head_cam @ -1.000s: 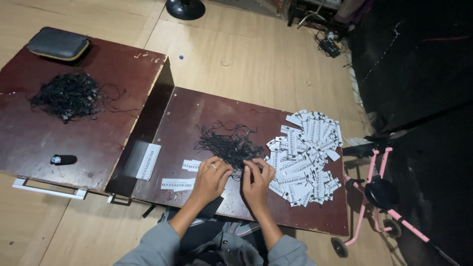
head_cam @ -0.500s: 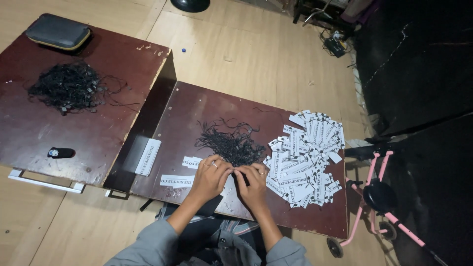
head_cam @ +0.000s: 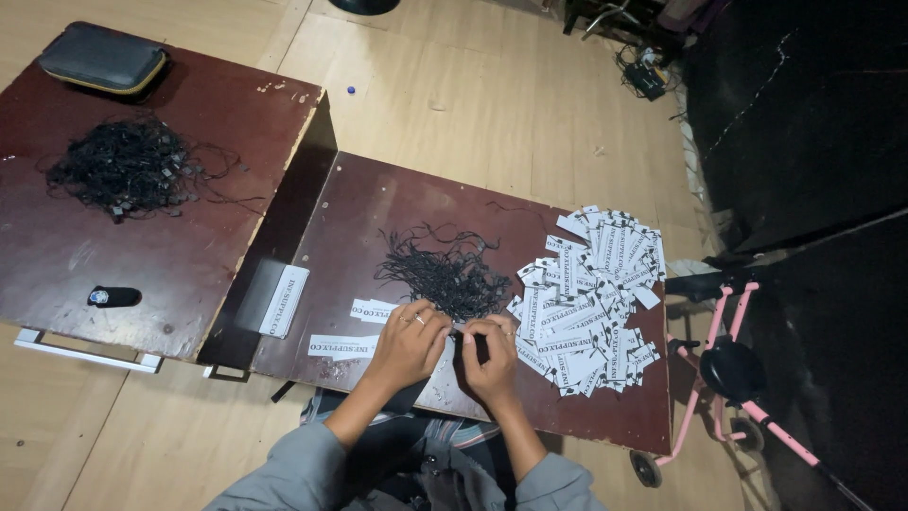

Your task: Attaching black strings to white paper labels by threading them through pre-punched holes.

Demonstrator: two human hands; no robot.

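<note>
Head view: hands (head_cam: 452,343) unmoved beside black strings (head_cam: 443,274).

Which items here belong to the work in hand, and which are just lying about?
In use: left hand, right hand, black string pile, white tag pile.

Lying about: grey zip case, far string pile, small black device, pink wheeled frame.

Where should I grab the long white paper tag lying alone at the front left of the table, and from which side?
Take the white tag by its left short end, coming from the left. It lies flat with nothing on it, and that end is farthest from the left hand. Being flat, it probably needs a fingertip under the edge.
</note>
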